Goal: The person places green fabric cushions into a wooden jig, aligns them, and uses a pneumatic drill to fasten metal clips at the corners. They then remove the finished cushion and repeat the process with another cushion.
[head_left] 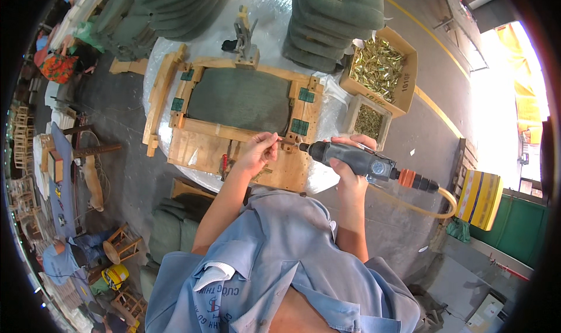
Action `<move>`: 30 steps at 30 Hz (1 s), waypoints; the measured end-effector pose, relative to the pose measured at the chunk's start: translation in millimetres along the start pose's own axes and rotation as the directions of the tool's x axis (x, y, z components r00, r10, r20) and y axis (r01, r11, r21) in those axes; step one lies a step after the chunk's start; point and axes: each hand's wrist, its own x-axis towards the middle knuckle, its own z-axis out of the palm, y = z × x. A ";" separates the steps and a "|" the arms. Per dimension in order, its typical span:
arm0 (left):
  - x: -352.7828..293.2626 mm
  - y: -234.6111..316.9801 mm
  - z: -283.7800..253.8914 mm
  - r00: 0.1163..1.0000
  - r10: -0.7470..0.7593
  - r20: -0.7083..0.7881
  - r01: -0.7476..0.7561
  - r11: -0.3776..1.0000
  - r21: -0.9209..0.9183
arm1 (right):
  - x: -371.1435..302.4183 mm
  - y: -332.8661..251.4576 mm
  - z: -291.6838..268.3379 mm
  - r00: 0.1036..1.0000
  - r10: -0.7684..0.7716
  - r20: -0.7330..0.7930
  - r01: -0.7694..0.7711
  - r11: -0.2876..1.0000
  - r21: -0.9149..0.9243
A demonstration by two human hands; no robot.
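My right hand grips a grey air drill, fed by a yellowish hose and held level with its tip pointing left. My left hand is closed in a pinch just left of that tip; whatever its fingertips hold is too small to make out. Both hands hover over the near right edge of a wooden jig. Inside the jig lies a dark green padded panel, framed by wooden bars with green pads. A metal toggle clamp stands upright on the far bar.
Stacks of green padded panels stand on the plastic-covered table's far side. Right of the jig sit a cardboard box of brass-coloured metal pieces and a bin of small screws. A red-handled tool lies near the front. A co-worker sits far left.
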 end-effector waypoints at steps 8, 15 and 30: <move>-1.5 23.1 -21.5 0.990 -0.107 0.091 0.094 0.986 0.140 | 40.4 -0.9 0.0 0.975 0.223 -0.014 -0.222 0.972 0.072; 37.7 33.7 -34.0 0.865 0.239 -0.442 -0.026 0.899 0.437 | 86.2 35.2 6.0 0.994 0.028 0.110 0.014 0.933 -0.360; 60.8 51.6 -51.0 0.855 0.236 -0.462 -0.033 0.913 0.406 | 150.2 91.3 29.8 0.987 -0.053 0.152 0.118 0.882 -0.457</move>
